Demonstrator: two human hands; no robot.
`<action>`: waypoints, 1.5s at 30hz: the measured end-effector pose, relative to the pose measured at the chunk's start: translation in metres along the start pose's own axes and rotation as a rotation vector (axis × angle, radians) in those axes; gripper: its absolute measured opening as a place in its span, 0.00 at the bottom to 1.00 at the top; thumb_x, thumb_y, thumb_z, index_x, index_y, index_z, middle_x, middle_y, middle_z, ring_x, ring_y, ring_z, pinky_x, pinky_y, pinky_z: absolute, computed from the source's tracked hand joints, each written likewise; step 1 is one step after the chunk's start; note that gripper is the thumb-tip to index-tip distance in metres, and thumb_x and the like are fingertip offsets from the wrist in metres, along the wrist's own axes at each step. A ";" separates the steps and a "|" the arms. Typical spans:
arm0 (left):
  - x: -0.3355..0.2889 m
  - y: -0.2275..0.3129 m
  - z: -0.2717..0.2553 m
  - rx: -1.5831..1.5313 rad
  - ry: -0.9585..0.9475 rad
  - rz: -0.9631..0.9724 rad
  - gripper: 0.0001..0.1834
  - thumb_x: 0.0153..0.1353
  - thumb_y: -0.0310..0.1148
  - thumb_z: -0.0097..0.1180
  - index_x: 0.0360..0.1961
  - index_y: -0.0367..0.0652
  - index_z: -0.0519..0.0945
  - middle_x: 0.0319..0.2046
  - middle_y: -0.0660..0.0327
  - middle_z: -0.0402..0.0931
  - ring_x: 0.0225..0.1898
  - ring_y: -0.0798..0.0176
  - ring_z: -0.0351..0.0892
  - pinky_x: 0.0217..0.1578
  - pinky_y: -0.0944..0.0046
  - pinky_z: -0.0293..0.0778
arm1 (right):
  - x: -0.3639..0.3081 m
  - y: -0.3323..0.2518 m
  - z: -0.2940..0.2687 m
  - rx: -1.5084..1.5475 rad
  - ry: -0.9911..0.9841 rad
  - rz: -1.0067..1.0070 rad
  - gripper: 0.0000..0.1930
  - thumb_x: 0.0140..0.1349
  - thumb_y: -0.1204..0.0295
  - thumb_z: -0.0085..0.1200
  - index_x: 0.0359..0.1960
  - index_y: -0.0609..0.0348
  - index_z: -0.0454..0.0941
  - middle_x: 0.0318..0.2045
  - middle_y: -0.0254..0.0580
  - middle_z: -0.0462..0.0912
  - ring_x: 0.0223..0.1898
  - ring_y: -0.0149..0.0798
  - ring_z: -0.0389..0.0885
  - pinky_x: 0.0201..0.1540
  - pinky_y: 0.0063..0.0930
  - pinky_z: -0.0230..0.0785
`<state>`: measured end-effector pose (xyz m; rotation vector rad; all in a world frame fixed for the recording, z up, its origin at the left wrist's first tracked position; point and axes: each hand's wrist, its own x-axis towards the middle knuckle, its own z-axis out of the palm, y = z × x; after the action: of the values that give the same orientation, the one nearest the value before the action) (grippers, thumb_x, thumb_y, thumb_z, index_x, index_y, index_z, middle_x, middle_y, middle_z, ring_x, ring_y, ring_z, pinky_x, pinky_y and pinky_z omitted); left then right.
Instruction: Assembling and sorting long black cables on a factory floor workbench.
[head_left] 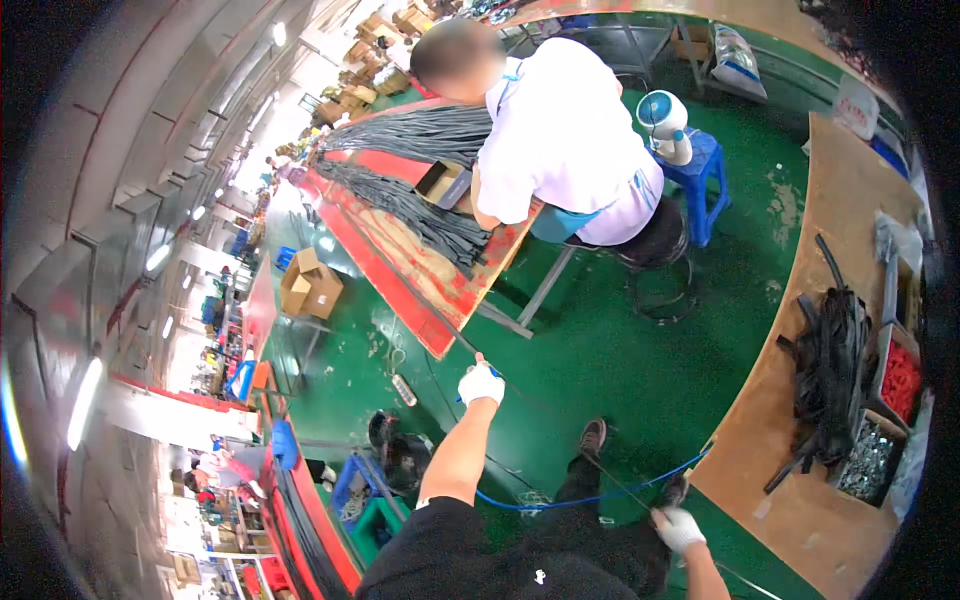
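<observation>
A long, thin dark strip (462, 341) runs off the corner of the red-topped table (432, 338) to my left hand (482, 384), which wears a white glove and is closed round it. Low on the right, my right hand (680, 530), also white-gloved, is closed on a thin dark strip (625, 488) that slants across in front of my legs. It looks like the same strip, but its middle is hard to see against the floor. Many dark strips (420, 215) lie bundled lengthwise on the red table, with an open dark box (443, 186) among them.
A person in a white shirt (575, 140) sits at the table, near a blue stool (698, 180) bearing a white fan (664, 125). A blue hose (600, 499) crosses before me. On the right, a brown worktop (770, 430) carries black strips (832, 370) and boxes of small parts.
</observation>
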<state>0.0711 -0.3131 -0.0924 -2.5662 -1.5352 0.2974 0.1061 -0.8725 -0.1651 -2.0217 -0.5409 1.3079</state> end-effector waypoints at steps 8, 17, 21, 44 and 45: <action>-0.038 0.008 0.038 -0.085 -0.060 0.142 0.39 0.62 0.38 0.56 0.76 0.44 0.68 0.45 0.47 0.83 0.45 0.45 0.88 0.47 0.48 0.83 | -0.022 0.036 0.023 -0.109 0.152 0.148 0.25 0.73 0.47 0.49 0.40 0.57 0.86 0.38 0.61 0.87 0.45 0.67 0.85 0.50 0.56 0.76; 0.005 0.004 0.013 -0.093 -0.065 0.072 0.37 0.65 0.37 0.51 0.77 0.42 0.66 0.49 0.45 0.82 0.47 0.43 0.87 0.46 0.47 0.83 | -0.023 0.076 0.007 -0.063 -0.014 0.136 0.27 0.76 0.49 0.49 0.35 0.62 0.86 0.31 0.53 0.87 0.37 0.51 0.85 0.44 0.45 0.75; -0.017 0.007 0.041 -0.120 -0.070 0.060 0.35 0.65 0.34 0.50 0.75 0.42 0.68 0.46 0.46 0.83 0.45 0.45 0.88 0.45 0.46 0.82 | -0.058 0.120 0.021 0.006 0.128 0.189 0.24 0.74 0.52 0.53 0.51 0.65 0.82 0.44 0.61 0.87 0.49 0.57 0.86 0.54 0.47 0.76; -0.026 0.005 0.049 -0.134 -0.123 0.117 0.39 0.62 0.35 0.53 0.77 0.44 0.67 0.47 0.47 0.84 0.47 0.46 0.87 0.48 0.49 0.82 | 0.038 0.097 0.053 -0.154 0.182 0.116 0.29 0.75 0.46 0.44 0.44 0.61 0.85 0.44 0.64 0.86 0.52 0.68 0.82 0.56 0.59 0.72; -0.024 -0.002 0.052 -0.117 -0.124 0.106 0.38 0.62 0.35 0.53 0.77 0.44 0.67 0.47 0.47 0.84 0.47 0.46 0.87 0.48 0.49 0.82 | 0.065 0.050 0.058 -0.128 0.089 0.129 0.24 0.76 0.52 0.45 0.45 0.63 0.84 0.44 0.64 0.86 0.52 0.67 0.82 0.56 0.53 0.73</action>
<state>0.0460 -0.3322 -0.1404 -2.7741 -1.5017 0.3970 0.0793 -0.8475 -0.2585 -2.2410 -0.4705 1.2796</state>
